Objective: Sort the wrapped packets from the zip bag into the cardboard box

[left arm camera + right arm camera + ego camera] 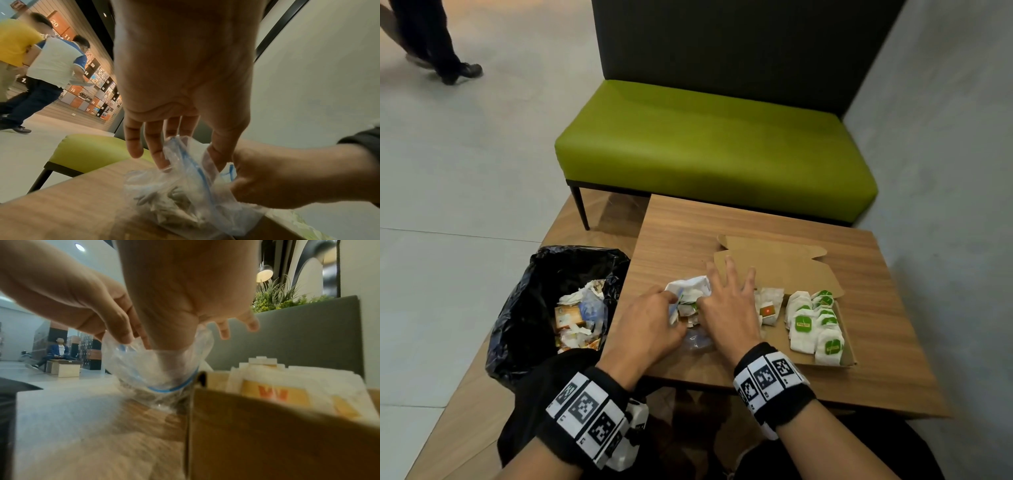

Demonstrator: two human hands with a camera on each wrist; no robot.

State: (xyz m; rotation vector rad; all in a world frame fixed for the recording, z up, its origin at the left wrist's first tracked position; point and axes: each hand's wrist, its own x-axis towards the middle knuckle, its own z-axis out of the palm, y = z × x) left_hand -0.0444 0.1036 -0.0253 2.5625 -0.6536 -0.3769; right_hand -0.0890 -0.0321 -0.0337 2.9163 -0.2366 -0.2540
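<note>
A clear zip bag point(690, 291) with a blue zip strip lies at the middle of the wooden table point(876, 359), with white wrapped packets inside it. My left hand point(671, 308) pinches the bag's rim point(185, 155) between thumb and fingers. My right hand point(714, 284) has its thumb hooked into the bag's mouth point(154, 366), and its other fingers spread straight over the bag. The open cardboard box point(777, 339) stands just right of the bag. It holds a stack of green-label packets point(822, 325) and a few orange-label packets point(768, 308). What the thumb touches inside the bag is hidden.
A bin lined with a black bag point(534, 291) holds wrappers and stands at the table's left edge. A green bench point(709, 147) sits behind the table, and a grey wall point(945, 171) runs along the right. A person's legs point(434, 41) cross the floor far left.
</note>
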